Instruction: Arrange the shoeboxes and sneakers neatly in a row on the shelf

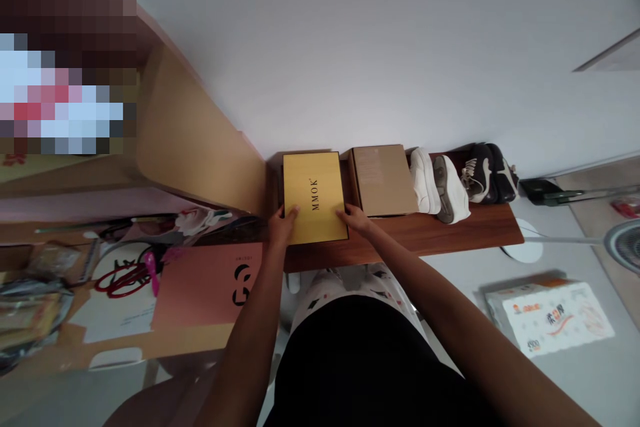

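Note:
A yellow shoebox [315,177] lettered MMOK lies lid-up on the reddish-brown wooden shelf [400,240], close to the wall. My left hand [283,223] grips its near left side, thumb on top of the lid. On the near right side my right hand [354,219] holds the same box, thumb also over the lid's edge. The undersides of the fingers are partly hidden. Just right of it stands a plain brown cardboard box [384,180]. Beyond that come a pair of white shoes [424,180], one tipped on its side, and a pair of dark sneakers [477,177].
To the left is a cluttered surface with a pink box [205,283], red-handled scissors [117,280] and papers. A curved tan panel [195,120] rises beside the shelf. On the right floor lie a tissue pack [555,317] and a fan [625,247].

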A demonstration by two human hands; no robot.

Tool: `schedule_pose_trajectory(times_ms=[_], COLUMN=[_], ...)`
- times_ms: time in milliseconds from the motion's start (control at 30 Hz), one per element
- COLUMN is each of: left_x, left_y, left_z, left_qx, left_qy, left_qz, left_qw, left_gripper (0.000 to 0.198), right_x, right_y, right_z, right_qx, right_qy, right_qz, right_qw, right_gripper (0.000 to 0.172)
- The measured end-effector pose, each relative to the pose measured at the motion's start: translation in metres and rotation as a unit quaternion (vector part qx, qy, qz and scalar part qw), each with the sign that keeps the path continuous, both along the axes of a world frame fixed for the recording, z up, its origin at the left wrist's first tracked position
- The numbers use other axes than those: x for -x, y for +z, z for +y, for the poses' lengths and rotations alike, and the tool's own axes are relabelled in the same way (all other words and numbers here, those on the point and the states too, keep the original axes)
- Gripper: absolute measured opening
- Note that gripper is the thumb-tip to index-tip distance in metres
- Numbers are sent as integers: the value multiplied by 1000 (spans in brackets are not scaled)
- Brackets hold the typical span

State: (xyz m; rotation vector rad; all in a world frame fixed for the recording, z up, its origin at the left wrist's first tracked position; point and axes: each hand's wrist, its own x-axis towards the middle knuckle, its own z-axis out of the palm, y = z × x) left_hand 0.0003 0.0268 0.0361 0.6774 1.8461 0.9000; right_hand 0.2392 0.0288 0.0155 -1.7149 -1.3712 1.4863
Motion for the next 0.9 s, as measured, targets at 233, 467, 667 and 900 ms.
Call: schedule_pose_trajectory(times_ms=[233,467,667,900], left_x=[4,1,0,0], left_y=[-6,-9,-4,11], left_z=[5,6,8,10], left_qx=[3,15,18,-29], left_qy=[-4,-9,-39,-51], left_qz=[-4,2,32,180], left_qw=[1000,1000,999,982], left_gripper=[49,49,46,70], right_x=[3,3,9,-11], right_y=[-4,-7,-3,12], right_z=[4,5,4,-10], right_qx=[-9,3,-1,-81], right_qy=[6,-7,-15,-82], right_qz=[-12,-15,-60,-54], right_qw=[1000,1000,998,992], right_gripper=[30,33,29,42])
